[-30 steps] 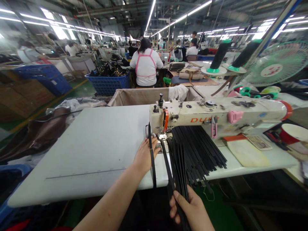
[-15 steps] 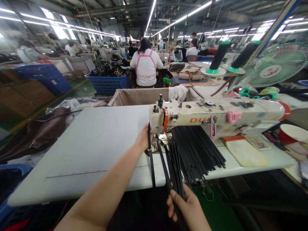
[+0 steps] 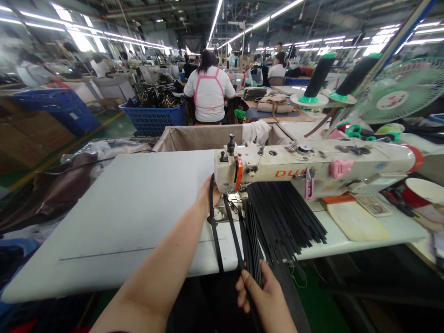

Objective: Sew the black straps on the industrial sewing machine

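A sewing machine (image 3: 263, 162) stands on the pale table (image 3: 138, 208). My left hand (image 3: 208, 192) is at the left of its needle area, behind a looped black strap (image 3: 215, 240); its fingers are largely hidden by the strap and the machine head. Below the table's front edge, my right hand (image 3: 258, 289) pinches a black strap (image 3: 234, 231) that runs up to the presser foot, with a bundle of narrow black straps (image 3: 253, 240) beside it. More black straps (image 3: 284, 217) lie fanned out under the machine arm.
Thread cones (image 3: 317, 78) and a green fan (image 3: 395, 99) stand at the right. Pink snips (image 3: 309, 182) hang on the machine. Behind the table are a fabric-lined bin (image 3: 201, 137), a blue basket (image 3: 154, 119) and a seated person (image 3: 209, 92) facing away.
The strap by my left hand has shifted slightly left and bows out more. My right hand has moved a little left and up, still pinching. The view has shifted slightly.
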Tool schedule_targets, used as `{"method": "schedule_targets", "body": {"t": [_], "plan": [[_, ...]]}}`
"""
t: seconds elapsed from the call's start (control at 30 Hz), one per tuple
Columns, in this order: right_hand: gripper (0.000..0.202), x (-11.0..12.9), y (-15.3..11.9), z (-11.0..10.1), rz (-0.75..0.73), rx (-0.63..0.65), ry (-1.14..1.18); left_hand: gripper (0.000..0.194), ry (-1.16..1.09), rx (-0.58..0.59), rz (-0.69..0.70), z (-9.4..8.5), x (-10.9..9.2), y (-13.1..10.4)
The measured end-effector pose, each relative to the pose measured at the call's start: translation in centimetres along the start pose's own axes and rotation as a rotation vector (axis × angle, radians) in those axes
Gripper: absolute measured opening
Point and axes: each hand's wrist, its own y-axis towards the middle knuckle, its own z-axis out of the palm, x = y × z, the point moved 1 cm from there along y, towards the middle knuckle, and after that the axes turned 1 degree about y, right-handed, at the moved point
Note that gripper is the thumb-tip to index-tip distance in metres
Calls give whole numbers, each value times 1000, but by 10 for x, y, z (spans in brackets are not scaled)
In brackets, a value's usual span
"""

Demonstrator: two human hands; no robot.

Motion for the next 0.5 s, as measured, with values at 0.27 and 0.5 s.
{"method": "schedule_targets", "body": {"t": [0.27, 0.5], "plan": [[52, -2, 1, 3, -7, -8, -2, 24, 29, -52, 78, 4, 8, 3], [57, 7, 0, 7, -23, -36, -26, 23, -10, -62, 73, 6, 10, 1]]}}
